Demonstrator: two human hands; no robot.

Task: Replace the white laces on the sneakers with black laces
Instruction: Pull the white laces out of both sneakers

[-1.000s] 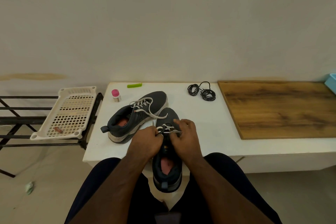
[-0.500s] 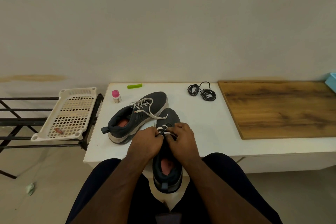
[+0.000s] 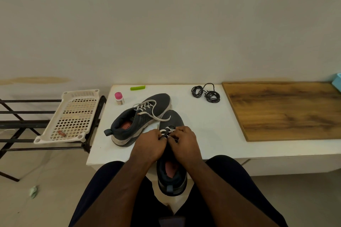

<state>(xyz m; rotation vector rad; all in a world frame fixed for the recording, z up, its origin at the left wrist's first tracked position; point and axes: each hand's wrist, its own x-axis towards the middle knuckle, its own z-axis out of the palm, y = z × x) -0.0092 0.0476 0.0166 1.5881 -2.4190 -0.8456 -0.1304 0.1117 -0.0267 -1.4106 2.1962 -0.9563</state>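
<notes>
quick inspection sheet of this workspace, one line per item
surface: white table, with a wooden board on its right part
job's things: near sneaker overhangs the front edge, white lace partly in; far sneaker lies behind it on the left, white-laced; black laces coiled at the back
clutter: pink-capped bottle, green clip
grippers: left hand and right hand both pinch the near sneaker's lace
cables: nothing seen
surroundings: white perforated tray on a black rack to the left; blue object at the right edge; plain wall behind
</notes>
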